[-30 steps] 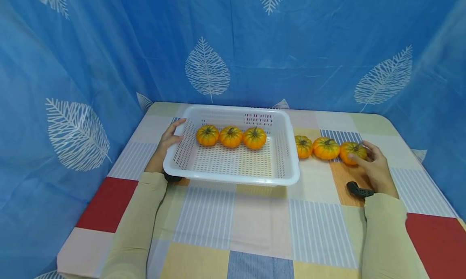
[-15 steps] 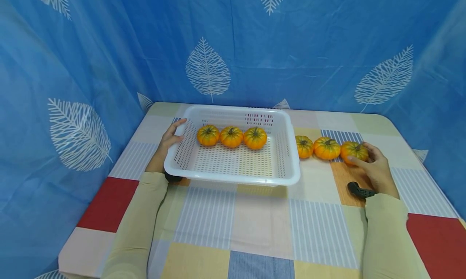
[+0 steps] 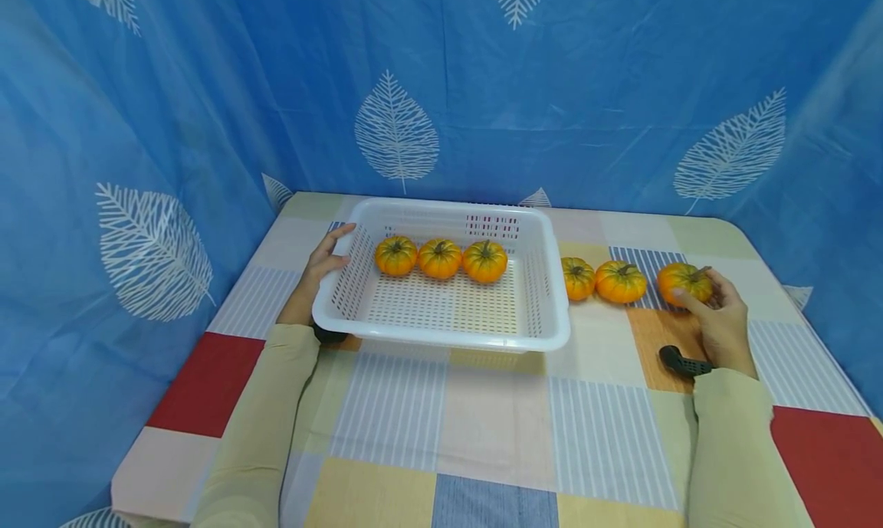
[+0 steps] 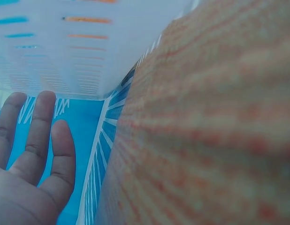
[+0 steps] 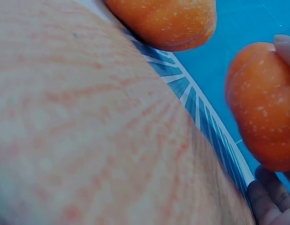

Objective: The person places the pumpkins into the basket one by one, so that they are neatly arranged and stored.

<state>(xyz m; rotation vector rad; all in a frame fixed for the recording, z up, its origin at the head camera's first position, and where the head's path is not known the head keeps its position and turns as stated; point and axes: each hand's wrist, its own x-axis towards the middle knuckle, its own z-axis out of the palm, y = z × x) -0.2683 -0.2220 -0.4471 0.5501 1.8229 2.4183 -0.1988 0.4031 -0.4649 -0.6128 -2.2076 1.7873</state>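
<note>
Right hand pinches pumpkin; left hand, straight-fingered, at basket's 9 o'clock. Three pumpkins in, two others out, 3 o'clock.

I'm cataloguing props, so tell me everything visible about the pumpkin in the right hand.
The pumpkin is squat, ribbed and orange, greenish-yellow on top, with pale specks and a stubby stem; its skin looks smooth. The right hand grips it between thumb and fingers, tilted with the stem toward the hand. It is right of the white basket, apart from the neighbouring pumpkin.
</note>
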